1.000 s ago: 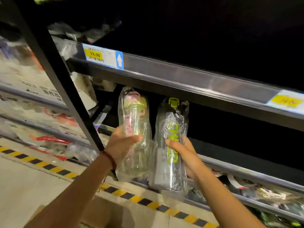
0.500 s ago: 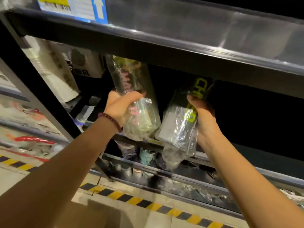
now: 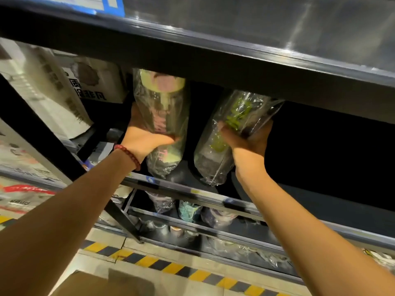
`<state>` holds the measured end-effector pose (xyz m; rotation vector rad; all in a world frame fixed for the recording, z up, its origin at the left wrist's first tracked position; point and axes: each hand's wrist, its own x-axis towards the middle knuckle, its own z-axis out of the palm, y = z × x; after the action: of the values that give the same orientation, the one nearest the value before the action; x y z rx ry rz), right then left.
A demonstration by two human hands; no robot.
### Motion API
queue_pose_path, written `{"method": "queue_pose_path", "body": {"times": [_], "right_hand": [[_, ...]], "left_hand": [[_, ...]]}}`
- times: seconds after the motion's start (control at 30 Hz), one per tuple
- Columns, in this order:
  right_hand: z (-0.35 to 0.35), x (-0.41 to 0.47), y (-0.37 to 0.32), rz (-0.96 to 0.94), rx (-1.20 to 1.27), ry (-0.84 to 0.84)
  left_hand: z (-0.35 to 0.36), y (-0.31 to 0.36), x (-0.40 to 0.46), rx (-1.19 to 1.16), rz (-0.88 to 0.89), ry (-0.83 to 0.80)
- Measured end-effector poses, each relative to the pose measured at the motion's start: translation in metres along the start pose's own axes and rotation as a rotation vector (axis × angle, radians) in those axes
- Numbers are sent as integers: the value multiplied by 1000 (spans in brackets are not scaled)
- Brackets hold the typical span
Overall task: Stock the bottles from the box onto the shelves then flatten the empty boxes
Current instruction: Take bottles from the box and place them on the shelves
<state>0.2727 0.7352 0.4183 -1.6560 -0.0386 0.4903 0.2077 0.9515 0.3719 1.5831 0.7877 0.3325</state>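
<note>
Both arms are up at the rack. The left hand (image 3: pixel 145 135) grips the pink-lettered bottle (image 3: pixel 164 122) round its middle, fingers wrapped, cap end tucked under the front edge of the upper shelf (image 3: pixel 213 60). The right hand (image 3: pixel 248 142) holds the green-lettered bottle (image 3: pixel 224 137) tilted, its top just beneath that same edge. Both bases hang above the front rail of the lower shelf (image 3: pixel 192 192). Dark open room lies to the right; a white carton (image 3: pixel 96 82) crowds the left corner. A cardboard box (image 3: pixel 102 284) sits below.
</note>
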Motion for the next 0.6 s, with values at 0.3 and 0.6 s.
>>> {"method": "queue_pose_path", "body": {"times": [0.3,0.6], "right_hand": [[27,-12,19,-306,-492,53],[19,-16,51,-394,-704,125]], "left_hand": [[-11,7,-32,69,316,-118],[-9,-10,-53,371,369,24]]}}
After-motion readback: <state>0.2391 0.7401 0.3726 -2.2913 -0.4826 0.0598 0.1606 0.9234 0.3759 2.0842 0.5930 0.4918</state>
